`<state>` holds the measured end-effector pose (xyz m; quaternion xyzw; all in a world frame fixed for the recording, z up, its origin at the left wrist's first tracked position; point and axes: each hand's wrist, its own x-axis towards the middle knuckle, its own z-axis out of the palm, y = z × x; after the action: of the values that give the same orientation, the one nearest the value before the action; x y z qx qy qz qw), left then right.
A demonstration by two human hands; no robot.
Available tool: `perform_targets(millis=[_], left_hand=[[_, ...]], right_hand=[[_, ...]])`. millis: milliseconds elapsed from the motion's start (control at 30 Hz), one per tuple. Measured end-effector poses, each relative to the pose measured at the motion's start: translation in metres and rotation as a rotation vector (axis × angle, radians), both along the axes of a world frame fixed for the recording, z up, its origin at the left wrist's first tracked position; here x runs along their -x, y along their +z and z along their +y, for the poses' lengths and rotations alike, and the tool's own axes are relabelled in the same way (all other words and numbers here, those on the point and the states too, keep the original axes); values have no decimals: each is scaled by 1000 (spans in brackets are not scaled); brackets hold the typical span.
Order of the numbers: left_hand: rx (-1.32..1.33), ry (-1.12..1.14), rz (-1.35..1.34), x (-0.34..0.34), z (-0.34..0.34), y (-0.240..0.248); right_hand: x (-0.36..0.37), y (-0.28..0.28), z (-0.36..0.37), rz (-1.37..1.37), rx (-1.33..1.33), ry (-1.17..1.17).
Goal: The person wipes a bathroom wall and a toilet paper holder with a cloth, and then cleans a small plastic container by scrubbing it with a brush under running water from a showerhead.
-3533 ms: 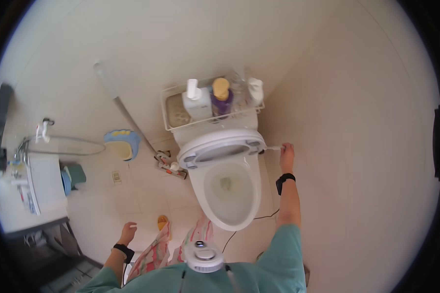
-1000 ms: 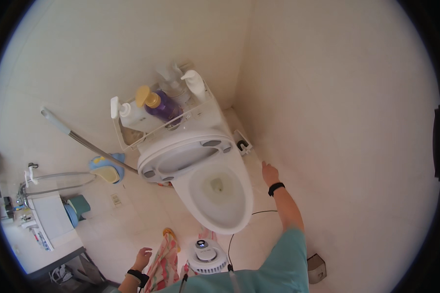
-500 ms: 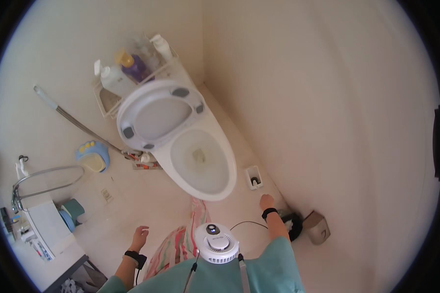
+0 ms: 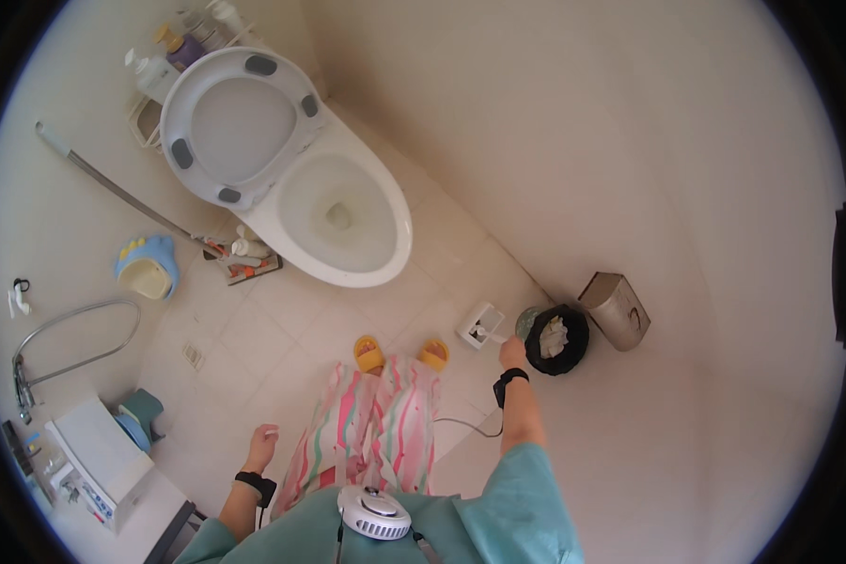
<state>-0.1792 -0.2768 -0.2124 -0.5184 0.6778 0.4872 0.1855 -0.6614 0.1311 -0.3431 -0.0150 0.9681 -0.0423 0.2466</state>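
My right hand (image 4: 512,353) is closed around the white handle of a toilet brush (image 4: 496,336). The brush slants down into a white box-shaped holder (image 4: 473,318) on the floor, and its head is hard to make out. Right of the hand is a bin lined with a black bag (image 4: 582,340). My left hand (image 4: 262,446) hangs beside my striped trousers, touching nothing, its fingers loosely bent and partly apart. Ahead stands the toilet (image 4: 401,230), lid and seat raised, with a little water in the bowl.
Against the right wall is a metallic box (image 4: 618,315). Left of the toilet are a mop-like tool (image 4: 132,200) leaning on the wall and a blue basin (image 4: 164,260). A shower hose (image 4: 89,308) hangs above a white cabinet (image 4: 99,442). Pump bottles (image 4: 155,77) stand behind the toilet.
The view has shifted, so the toilet sits higher and further left; my slippers and the bin show fully. My right hand is nearer the holder, and the white brush handle shows plainly between them.
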Motion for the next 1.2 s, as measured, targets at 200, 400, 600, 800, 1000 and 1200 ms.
perform_targets(millis=[200, 400, 600, 800, 1000, 1200], left_hand=[[89, -245, 93, 26, 15, 33], [142, -361, 143, 74, 18, 55], [145, -398, 112, 81, 18, 60], [80, -357, 80, 62, 22, 52], [87, -390, 70, 49, 17, 42], [101, -336, 80, 74, 11, 46]], right_hand=[[-35, 5, 8, -74, -3, -7], [-49, 5, 10, -80, -26, -40], [-55, 9, 15, -126, -15, -115], [-70, 7, 18, -136, -22, -76], [-70, 16, 11, -165, -13, -12], [-89, -10, 10, -113, -38, -56]])
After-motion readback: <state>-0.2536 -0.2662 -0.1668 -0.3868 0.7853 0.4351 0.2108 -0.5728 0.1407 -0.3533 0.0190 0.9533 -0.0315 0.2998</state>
